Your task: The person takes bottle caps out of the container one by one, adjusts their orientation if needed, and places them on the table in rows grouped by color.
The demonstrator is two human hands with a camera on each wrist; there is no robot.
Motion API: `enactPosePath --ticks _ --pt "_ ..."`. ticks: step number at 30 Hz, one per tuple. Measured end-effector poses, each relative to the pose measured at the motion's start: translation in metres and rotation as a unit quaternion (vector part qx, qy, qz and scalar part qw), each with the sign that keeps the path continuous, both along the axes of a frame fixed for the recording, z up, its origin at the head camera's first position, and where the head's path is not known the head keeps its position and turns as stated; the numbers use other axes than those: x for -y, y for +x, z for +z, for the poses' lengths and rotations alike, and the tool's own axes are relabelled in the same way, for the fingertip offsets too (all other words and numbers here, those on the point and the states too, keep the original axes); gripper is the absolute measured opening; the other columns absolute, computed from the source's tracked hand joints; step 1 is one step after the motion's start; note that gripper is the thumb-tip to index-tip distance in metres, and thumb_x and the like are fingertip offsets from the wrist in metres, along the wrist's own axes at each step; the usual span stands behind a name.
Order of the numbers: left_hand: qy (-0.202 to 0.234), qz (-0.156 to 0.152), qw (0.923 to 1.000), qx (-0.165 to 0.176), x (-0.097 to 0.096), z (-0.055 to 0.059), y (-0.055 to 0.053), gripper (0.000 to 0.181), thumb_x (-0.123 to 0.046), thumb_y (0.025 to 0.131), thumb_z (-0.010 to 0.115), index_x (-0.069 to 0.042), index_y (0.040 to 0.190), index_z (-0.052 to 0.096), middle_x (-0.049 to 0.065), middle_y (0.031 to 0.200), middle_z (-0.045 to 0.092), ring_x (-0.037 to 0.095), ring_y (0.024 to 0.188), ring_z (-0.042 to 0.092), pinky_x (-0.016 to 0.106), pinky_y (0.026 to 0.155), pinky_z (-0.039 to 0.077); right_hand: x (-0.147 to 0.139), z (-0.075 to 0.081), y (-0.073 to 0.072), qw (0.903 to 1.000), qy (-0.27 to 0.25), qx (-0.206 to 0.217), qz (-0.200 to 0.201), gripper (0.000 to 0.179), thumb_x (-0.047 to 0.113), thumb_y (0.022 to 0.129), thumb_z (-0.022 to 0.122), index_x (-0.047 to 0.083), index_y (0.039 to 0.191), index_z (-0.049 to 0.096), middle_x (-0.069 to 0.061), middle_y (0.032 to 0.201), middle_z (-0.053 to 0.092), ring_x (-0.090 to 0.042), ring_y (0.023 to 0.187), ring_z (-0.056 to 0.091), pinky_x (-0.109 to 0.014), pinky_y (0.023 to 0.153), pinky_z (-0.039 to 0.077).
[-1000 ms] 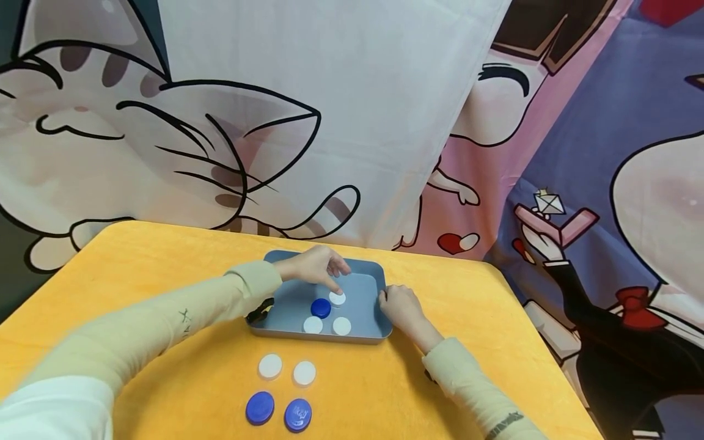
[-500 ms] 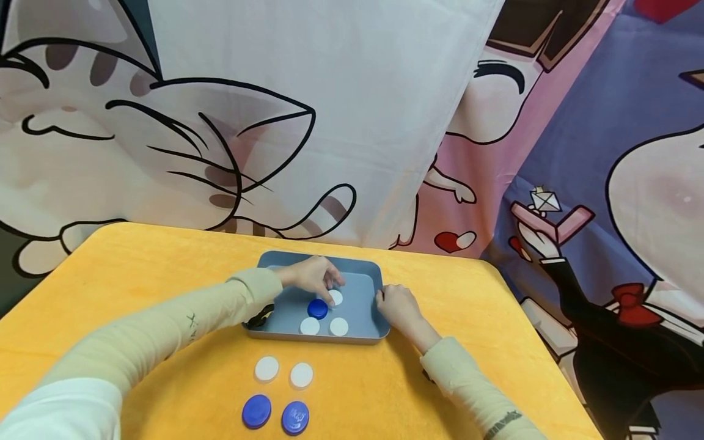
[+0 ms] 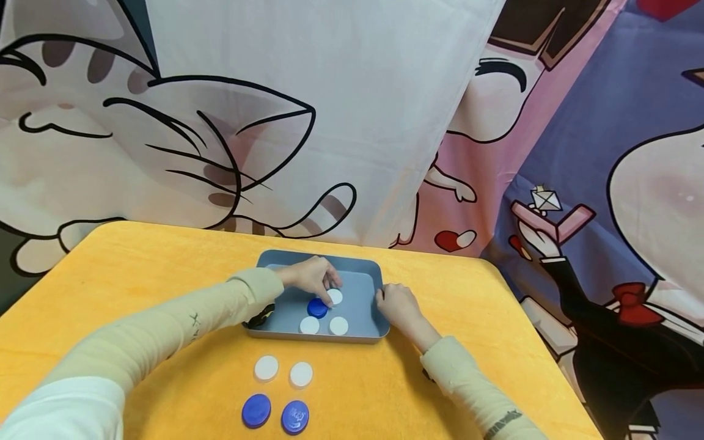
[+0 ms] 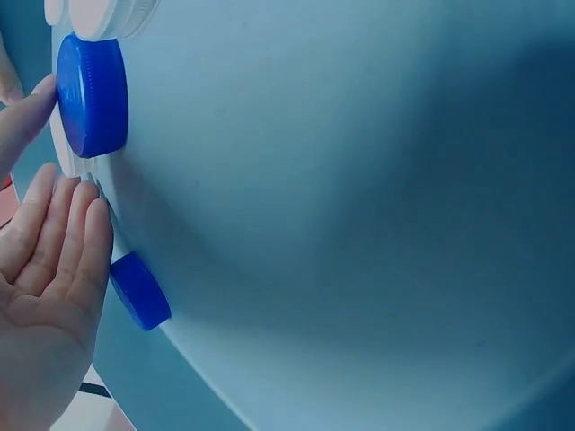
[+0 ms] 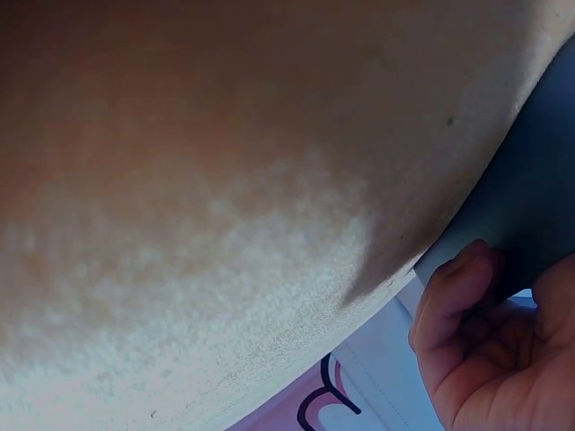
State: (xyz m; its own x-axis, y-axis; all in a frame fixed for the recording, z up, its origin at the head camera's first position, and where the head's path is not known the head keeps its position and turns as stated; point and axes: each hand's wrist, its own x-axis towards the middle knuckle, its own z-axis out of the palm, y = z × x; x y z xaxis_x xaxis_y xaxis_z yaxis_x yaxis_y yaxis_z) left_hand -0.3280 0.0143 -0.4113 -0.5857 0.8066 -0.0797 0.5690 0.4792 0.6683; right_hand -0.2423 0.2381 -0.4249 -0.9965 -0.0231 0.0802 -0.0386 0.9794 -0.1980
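Note:
My left hand reaches down into a blue-grey tray, its thumb and fingertips on either side of a white bottle cap, pinching it. Right beside that cap lies a blue bottle cap, large in the left wrist view, where it covers most of the white one. Another blue cap rests in the tray beyond the fingers, hidden by the hand in the head view. Two white caps lie near the tray's front wall. My right hand, fingers curled, grips the tray's right rim.
On the yellow tablecloth before the tray, two white caps, the left one and the right one, sit above two blue caps, one left of the other. A cartoon-printed cloth hangs behind the table.
Over the last second my left hand has lowered slightly, its thumb and fingers closing in on the white cap. The right hand stays on the tray rim.

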Motion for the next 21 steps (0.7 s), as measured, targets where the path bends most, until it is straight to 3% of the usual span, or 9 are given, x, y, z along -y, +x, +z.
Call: enactPosePath --ticks 7,21 --pt "-0.008 0.0 0.9998 -0.019 -0.0034 -0.0024 0.0008 0.038 -0.02 0.07 0.086 -0.006 0.103 0.073 0.002 0.093 0.074 0.004 0.076 0.062 0.017 0.072 0.052 -0.0007 0.001 -0.0004 1.0 0.002 0.007 -0.005 0.039 0.018 0.095 0.054 0.01 0.057 0.054 -0.004 0.054 0.052 -0.017 0.05 0.049 -0.027 0.049 0.039" --pt "-0.007 -0.002 0.9997 -0.023 -0.0059 -0.0026 0.001 0.036 -0.02 0.071 0.084 -0.005 0.102 0.074 0.002 0.09 0.073 0.003 0.069 0.058 0.015 0.065 0.05 -0.0001 0.002 -0.0009 0.9999 0.001 0.014 -0.003 0.038 0.018 0.096 0.053 0.009 0.059 0.056 -0.004 0.054 0.053 -0.016 0.05 0.05 -0.027 0.049 0.04"
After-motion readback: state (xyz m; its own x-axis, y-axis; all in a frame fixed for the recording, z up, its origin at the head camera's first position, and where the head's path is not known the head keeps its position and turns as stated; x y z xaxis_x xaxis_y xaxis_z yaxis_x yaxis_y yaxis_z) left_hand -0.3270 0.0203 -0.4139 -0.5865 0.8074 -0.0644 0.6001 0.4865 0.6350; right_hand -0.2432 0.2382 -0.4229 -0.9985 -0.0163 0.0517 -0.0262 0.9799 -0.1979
